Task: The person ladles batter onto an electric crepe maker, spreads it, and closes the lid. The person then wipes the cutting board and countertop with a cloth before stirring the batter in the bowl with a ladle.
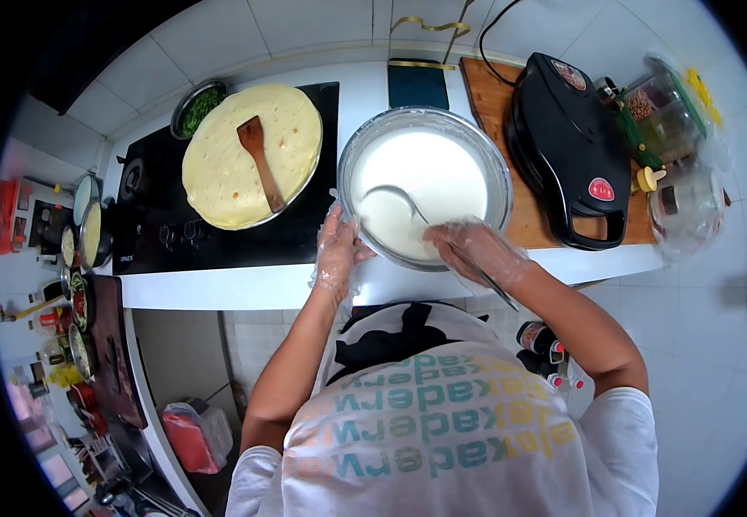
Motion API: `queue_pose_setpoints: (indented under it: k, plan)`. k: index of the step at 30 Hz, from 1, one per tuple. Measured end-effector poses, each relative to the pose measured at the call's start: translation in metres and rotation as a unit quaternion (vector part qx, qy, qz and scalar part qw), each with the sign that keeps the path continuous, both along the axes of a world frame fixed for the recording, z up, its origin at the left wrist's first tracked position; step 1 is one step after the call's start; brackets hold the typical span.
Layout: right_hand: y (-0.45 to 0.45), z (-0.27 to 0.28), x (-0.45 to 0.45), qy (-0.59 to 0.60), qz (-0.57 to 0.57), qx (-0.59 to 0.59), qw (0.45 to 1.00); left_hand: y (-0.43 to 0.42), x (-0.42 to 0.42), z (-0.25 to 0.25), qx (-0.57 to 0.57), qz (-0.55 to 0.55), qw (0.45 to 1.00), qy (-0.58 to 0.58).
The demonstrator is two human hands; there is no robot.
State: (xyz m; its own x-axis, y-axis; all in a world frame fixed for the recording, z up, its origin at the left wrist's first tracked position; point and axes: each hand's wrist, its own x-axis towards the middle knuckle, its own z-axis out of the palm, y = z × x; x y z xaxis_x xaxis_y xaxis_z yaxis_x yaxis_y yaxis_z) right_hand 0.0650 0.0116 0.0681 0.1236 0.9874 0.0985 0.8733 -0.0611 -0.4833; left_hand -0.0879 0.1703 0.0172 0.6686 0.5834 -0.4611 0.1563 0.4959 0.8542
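Observation:
A large metal bowl (501, 177) of white batter (442, 168) stands on the counter in front of me. My right hand (477, 247), in a clear plastic glove, is closed round the long handle of a metal ladle (501, 293) over the bowl's near right rim. The ladle's round head sits in the batter, left of centre, filled with it. Also gloved, my left hand (336, 256) grips the bowl at its near left side, fingers along the outer wall; part of the grip is hard to see.
Left, a stack of pale flatbreads (218, 164) with a wooden spatula (257, 155) on it rests over the black stove (154, 233), by a bowl of chopped greens (201, 110). Right, a black electric griddle (563, 146) stands on a wooden board (494, 95), near jars (688, 207).

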Motion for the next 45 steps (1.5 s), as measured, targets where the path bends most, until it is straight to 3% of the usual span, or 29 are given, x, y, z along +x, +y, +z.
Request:
queue_pose_setpoints:
  k: [6,9,12,16,22,25,28,36,40,45]
  plan:
    - [-0.050,0.031,0.011,0.010,0.000,-0.116,0.993,-0.002,0.001,0.001,-0.003,0.011,1.000,0.015]
    - [-0.069,0.023,0.029,-0.096,0.021,-0.073,0.992,-0.003,0.002,0.003,0.001,0.014,1.000,0.022]
    - [-0.070,0.025,0.044,-0.170,0.026,-0.107,0.979,-0.002,0.001,0.001,0.001,0.011,1.000,0.022]
    - [-0.061,0.009,0.062,-0.183,-0.046,-0.069,0.980,-0.002,0.001,0.001,0.004,0.005,1.000,0.024]
    - [-0.010,0.005,0.074,-0.087,-0.117,-0.077,0.986,-0.002,0.001,0.004,0.003,0.002,1.000,0.026]
    - [0.020,0.005,0.070,-0.068,-0.079,-0.059,0.993,-0.001,-0.001,-0.001,-0.001,0.003,1.000,0.017]
    - [0.039,-0.012,0.065,-0.054,-0.010,0.072,0.996,0.000,-0.001,-0.002,-0.004,0.010,1.000,0.011]
    - [0.024,-0.011,0.015,-0.017,0.056,0.102,0.993,0.001,-0.002,-0.011,0.003,0.010,1.000,0.003]
    - [-0.017,0.001,0.002,0.044,0.020,-0.038,0.998,0.000,0.001,-0.003,-0.002,0.023,1.000,0.020]
    - [-0.064,0.020,0.017,0.010,-0.008,-0.077,0.997,0.000,0.000,-0.003,-0.002,0.025,0.999,0.023]
